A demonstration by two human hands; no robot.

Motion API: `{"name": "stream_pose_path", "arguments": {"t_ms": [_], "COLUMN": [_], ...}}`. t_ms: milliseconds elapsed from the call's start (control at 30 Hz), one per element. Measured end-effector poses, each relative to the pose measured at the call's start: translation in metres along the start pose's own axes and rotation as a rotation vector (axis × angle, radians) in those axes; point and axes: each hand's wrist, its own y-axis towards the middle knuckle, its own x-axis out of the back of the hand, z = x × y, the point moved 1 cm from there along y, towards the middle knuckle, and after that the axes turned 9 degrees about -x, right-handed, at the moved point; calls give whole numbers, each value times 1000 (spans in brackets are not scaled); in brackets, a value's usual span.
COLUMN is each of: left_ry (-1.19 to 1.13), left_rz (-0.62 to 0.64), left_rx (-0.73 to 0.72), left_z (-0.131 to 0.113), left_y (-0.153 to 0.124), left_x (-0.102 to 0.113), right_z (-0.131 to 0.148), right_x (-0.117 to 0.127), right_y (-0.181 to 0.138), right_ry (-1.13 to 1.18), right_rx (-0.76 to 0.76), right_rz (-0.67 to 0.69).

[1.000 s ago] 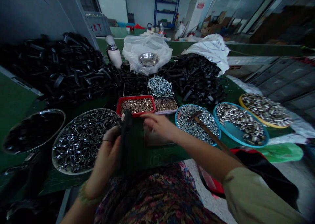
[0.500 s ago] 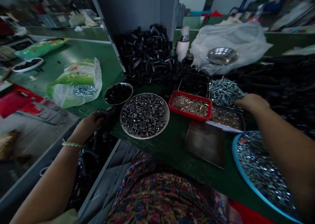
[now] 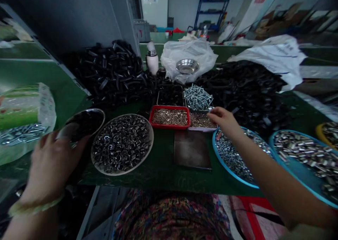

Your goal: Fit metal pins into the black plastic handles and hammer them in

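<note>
My left hand (image 3: 50, 162) hovers at the table's near-left edge, blurred, with its fingers stretched out and nothing in them. It is just in front of a small steel bowl (image 3: 84, 122) of black parts and left of a round steel plate (image 3: 123, 143) heaped with metal rings. My right hand (image 3: 224, 118) reaches forward with its fingers curled together. It is over the white tray (image 3: 200, 122) of small brown parts, just below a pile of silver screws (image 3: 198, 97). What its fingers hold is hidden.
A red tray (image 3: 170, 117) of pins, a dark metal plate (image 3: 192, 150) and blue dishes (image 3: 237, 159) (image 3: 303, 155) of metal pieces lie on the green table. Black parts (image 3: 113, 71) are heaped behind. A bag of screws (image 3: 23, 124) lies on the left. A white bottle (image 3: 152, 60) stands at the back.
My view swung back to the right. My left hand let go of the black part at the table's left edge and rose, open. My right hand drew back from the screw pile.
</note>
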Motion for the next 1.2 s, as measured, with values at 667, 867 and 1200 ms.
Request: {"name": "stream_pose_path", "arguments": {"t_ms": [667, 867, 1200], "left_ry": [-791, -1935, -2152], "left_rz": [177, 586, 510], "left_rx": [-336, 44, 60], "left_z": [-284, -289, -294], "left_y": [204, 88, -11], "left_x": [-111, -76, -60], "right_z": [-33, -15, -27], "right_x": [-22, -37, -43], "right_y": [-102, -86, -121], "right_ry": [263, 191, -165], "right_rx": [138, 280, 417], "right_rz": [-140, -261, -130]}}
